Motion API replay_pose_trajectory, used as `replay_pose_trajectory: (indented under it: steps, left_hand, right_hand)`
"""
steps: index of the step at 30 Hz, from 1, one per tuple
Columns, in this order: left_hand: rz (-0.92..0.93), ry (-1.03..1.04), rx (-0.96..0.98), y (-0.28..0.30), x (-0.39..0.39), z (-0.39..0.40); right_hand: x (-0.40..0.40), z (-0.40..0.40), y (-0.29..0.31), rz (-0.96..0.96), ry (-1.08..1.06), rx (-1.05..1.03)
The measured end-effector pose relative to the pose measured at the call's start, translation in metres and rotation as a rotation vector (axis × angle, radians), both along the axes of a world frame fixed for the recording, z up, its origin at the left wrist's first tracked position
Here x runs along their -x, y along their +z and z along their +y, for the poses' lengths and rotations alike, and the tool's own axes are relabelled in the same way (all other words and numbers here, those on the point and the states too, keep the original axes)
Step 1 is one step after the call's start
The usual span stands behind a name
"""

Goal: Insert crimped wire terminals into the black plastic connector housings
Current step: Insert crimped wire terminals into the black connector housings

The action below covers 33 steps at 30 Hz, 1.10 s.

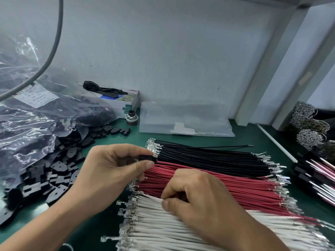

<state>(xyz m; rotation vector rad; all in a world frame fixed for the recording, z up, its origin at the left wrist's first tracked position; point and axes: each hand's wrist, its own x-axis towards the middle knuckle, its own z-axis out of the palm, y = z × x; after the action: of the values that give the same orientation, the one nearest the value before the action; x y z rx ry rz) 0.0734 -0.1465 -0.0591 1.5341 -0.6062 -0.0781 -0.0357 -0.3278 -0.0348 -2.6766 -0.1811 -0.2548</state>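
Left hand (116, 165) pinches a housing (147, 159) just above the red wires. Right hand (197, 194) is nearer the white wires (181, 227), fingers pinching one. They run left-right, terminals pointing toward the housing.

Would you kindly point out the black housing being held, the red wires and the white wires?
black housing (147, 159), head view, on its visible side between the left thumb and fingers.
red wires (208, 180), head view, mid-length of the bundle.
white wires (154, 223), head view, mid-bundle near the terminals.
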Motion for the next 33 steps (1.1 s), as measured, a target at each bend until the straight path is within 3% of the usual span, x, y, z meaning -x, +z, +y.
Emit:
replay_pose_trajectory:
  steps: [5, 10, 18, 22, 26, 30, 33]
  left_hand:
    - [0.018, -0.018, -0.012, 0.0, -0.002, 0.002]
    - [0.138, -0.028, 0.056, 0.0, -0.005, 0.003]
    - [0.201, -0.044, 0.11, 0.005, -0.003, 0.002]
    - [0.212, -0.055, 0.09, 0.005, -0.004, 0.002]
    - [0.25, -0.058, 0.078, 0.004, -0.003, 0.0]
    - [0.26, -0.072, 0.077, 0.005, 0.001, -0.001]
    - [0.266, -0.07, 0.064, 0.006, 0.002, -0.002]
  right_hand:
    - [-0.001, -0.002, 0.001, -0.075, 0.036, -0.019]
    - [-0.003, -0.014, 0.002, -0.333, -0.06, -0.113]
    - [-0.006, -0.017, -0.003, -0.529, -0.04, -0.002]
    - [-0.004, -0.018, 0.006, -0.763, -0.079, 0.067]
    - [-0.001, -0.026, 0.027, -0.965, -0.188, -0.134]
    - [-0.009, -0.05, 0.054, -0.829, -0.267, -0.628]
    - [-0.017, -0.066, 0.086, -0.732, -0.234, -0.864]
